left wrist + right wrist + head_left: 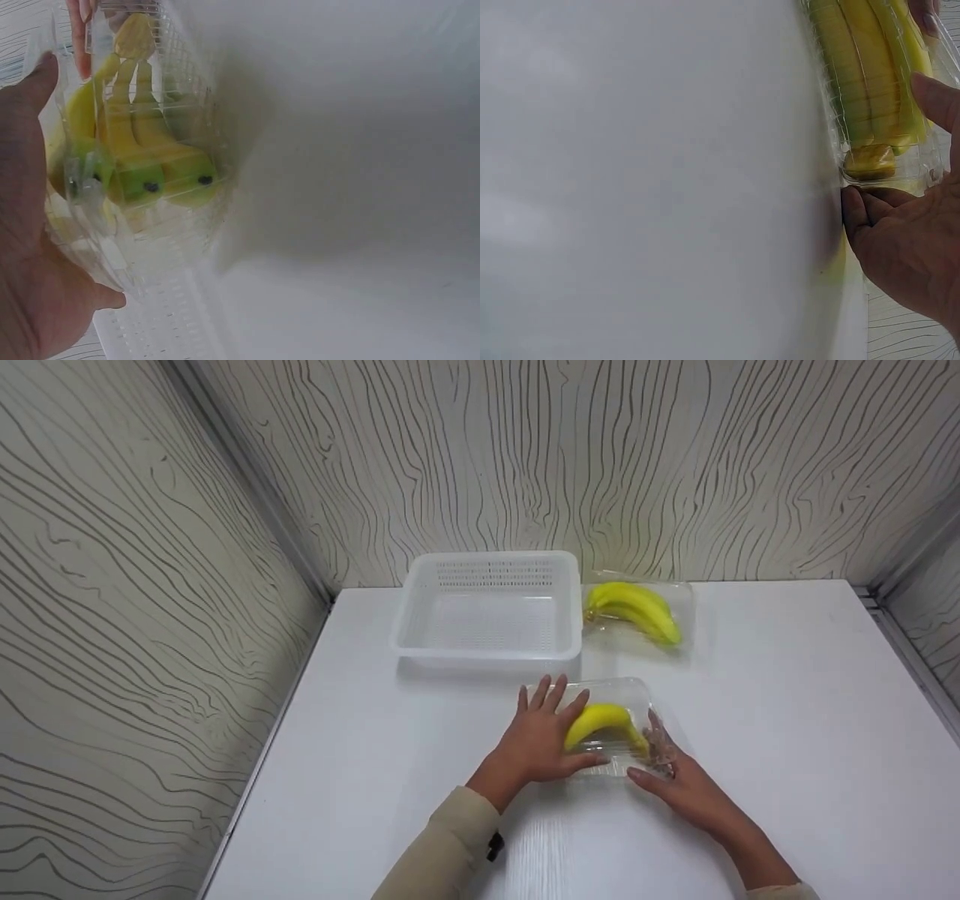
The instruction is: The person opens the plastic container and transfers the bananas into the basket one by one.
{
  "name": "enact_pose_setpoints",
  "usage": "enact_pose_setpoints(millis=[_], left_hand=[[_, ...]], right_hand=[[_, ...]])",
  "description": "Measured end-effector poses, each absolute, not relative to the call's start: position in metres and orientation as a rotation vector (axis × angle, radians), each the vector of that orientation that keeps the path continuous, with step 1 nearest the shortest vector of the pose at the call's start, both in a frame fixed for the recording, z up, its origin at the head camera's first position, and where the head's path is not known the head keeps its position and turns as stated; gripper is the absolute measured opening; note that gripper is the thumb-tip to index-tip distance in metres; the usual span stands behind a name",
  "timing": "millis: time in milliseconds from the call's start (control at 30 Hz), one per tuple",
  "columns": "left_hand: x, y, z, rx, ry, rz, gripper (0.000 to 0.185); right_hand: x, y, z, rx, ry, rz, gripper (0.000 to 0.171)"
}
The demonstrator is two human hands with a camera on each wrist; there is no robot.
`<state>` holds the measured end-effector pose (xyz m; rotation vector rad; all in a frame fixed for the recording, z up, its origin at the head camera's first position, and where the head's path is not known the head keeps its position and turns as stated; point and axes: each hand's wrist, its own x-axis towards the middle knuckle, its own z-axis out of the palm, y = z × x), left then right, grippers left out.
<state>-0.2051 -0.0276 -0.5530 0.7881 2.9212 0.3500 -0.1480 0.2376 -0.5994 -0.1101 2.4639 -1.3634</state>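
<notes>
A clear plastic clamshell box (630,688) lies on the table with a bunch of yellow bananas (600,718) in it. In the left wrist view the banana tips (150,184) are green with dark ends. My left hand (536,739) spreads its straight fingers over the left part of the lid. At the opposite end, my right hand (694,791) holds the box, its thumb on the lid side. In the right wrist view its fingertips (855,206) bend against the lower edge near the banana stem (870,161).
A white plastic basket (487,655) with slotted walls stands behind the box, to the left. Right beside it lies a second clear box (684,604) with bananas (634,606) inside. Patterned panels (480,457) border the white table (337,780) at the back and sides.
</notes>
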Motion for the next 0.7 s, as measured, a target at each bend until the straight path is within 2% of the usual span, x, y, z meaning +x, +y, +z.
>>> enact_pose_setpoints(millis=[700], left_hand=[[-0.2047, -0.0275, -0.5529, 0.782, 2.928, 0.370, 0.096]], right_hand=[[-0.1481, 0.2384, -0.5999, -0.091, 2.439, -1.388, 0.104]])
